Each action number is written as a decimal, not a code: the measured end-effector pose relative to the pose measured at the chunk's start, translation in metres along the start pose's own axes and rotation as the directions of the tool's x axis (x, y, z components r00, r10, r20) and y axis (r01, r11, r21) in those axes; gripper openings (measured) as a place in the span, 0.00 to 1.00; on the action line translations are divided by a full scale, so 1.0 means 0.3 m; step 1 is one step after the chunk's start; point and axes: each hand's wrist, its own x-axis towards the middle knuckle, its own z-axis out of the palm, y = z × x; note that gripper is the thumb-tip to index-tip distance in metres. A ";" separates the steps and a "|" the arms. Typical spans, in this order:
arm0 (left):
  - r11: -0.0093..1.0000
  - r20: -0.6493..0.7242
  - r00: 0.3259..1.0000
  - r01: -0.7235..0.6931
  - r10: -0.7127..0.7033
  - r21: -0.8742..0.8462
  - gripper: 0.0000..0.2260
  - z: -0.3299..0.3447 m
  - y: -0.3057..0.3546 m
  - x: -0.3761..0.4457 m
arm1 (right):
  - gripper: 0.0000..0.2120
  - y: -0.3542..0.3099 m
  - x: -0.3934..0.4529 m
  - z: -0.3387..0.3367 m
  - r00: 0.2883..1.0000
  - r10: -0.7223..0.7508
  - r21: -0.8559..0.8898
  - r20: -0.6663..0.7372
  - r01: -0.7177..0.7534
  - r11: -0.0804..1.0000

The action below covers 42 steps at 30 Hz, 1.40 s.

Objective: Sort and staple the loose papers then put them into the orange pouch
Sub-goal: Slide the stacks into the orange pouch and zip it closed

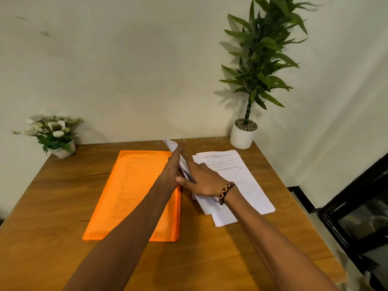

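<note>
The orange pouch lies flat on the wooden table, left of centre. A bundle of white papers stands on edge between my hands, just right of the pouch. My left hand presses its straight fingers against the bundle's left face. My right hand, with a braided bracelet on the wrist, presses the right face with straight fingers, its thumb reaching under toward the left hand. More printed sheets lie flat, fanned out, under and to the right of my right hand. No stapler is in view.
A small pot of white flowers stands at the table's back left corner. A tall green plant in a white pot stands at the back right. A black frame is beyond the table's right edge.
</note>
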 end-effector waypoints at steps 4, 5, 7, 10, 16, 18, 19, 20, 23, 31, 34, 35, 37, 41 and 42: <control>0.997 -0.015 0.998 0.055 -0.055 -0.045 0.11 -0.045 0.001 0.014 | 0.32 0.011 0.009 0.028 0.980 0.116 0.294 -0.161 -0.064 0.953; 0.994 -0.019 0.999 0.043 -0.045 -0.102 0.11 -0.060 0.000 0.016 | 0.29 0.021 0.014 0.028 0.954 0.189 0.384 -0.235 -0.087 0.919; 0.987 -0.015 1.000 0.003 -0.006 -0.163 0.12 -0.079 0.001 0.011 | 0.27 0.049 0.025 0.022 0.892 0.366 0.538 -0.265 -0.178 0.824; 0.986 0.002 1.000 -0.026 0.026 -0.163 0.14 -0.089 0.004 -0.001 | 0.28 0.092 0.026 0.019 0.888 0.459 0.692 0.008 -0.336 0.639; 0.994 0.115 0.991 -0.080 0.071 0.076 0.23 -0.125 0.025 -0.008 | 0.20 0.117 -0.008 0.064 0.917 0.395 0.875 0.051 -0.232 0.425; 0.962 0.126 0.986 -0.134 0.106 0.239 0.25 -0.152 0.036 -0.024 | 0.16 0.131 -0.022 0.071 0.914 0.406 0.911 0.023 -0.186 0.367; 0.940 0.124 0.988 -0.130 0.095 0.317 0.24 -0.167 0.036 -0.030 | 0.16 0.136 -0.030 0.071 0.919 0.393 0.928 0.031 -0.172 0.329; 0.909 0.128 0.989 -0.120 0.074 0.399 0.22 -0.181 0.031 -0.038 | 0.16 0.138 -0.040 0.070 0.931 0.360 0.946 0.056 -0.165 0.278; 0.782 0.170 0.981 -0.180 0.096 0.597 0.17 -0.208 -0.002 -0.038 | 0.22 0.118 -0.056 0.053 0.923 0.342 0.943 0.177 -0.259 0.209; 0.601 0.158 0.928 -0.341 0.337 0.723 0.18 -0.257 -0.017 -0.011 | 0.25 0.143 -0.066 -0.031 0.910 0.377 0.981 0.172 -0.192 0.016; 0.685 0.169 0.962 -0.273 0.216 0.676 0.17 -0.266 0.010 -0.023 | 0.19 0.195 -0.073 -0.052 0.897 0.407 0.925 0.175 -0.291 0.243; 0.718 0.168 0.971 -0.238 0.169 0.654 0.17 -0.270 0.013 -0.026 | 0.18 0.203 -0.068 -0.049 0.882 0.458 0.875 0.116 -0.309 0.374; 0.772 0.155 0.982 -0.179 0.106 0.610 0.16 -0.280 0.012 -0.025 | 0.14 0.208 -0.056 -0.036 0.840 0.543 0.808 -0.010 -0.313 0.498; 0.811 0.071 0.994 -0.107 0.080 0.575 0.17 -0.269 0.004 -0.037 | 0.10 0.211 -0.060 0.001 0.782 0.589 0.779 -0.204 -0.235 0.581; 0.797 0.022 0.994 -0.097 0.104 0.596 0.19 -0.265 0.000 -0.039 | 0.11 0.223 -0.063 0.011 0.758 0.608 0.780 -0.236 -0.225 0.583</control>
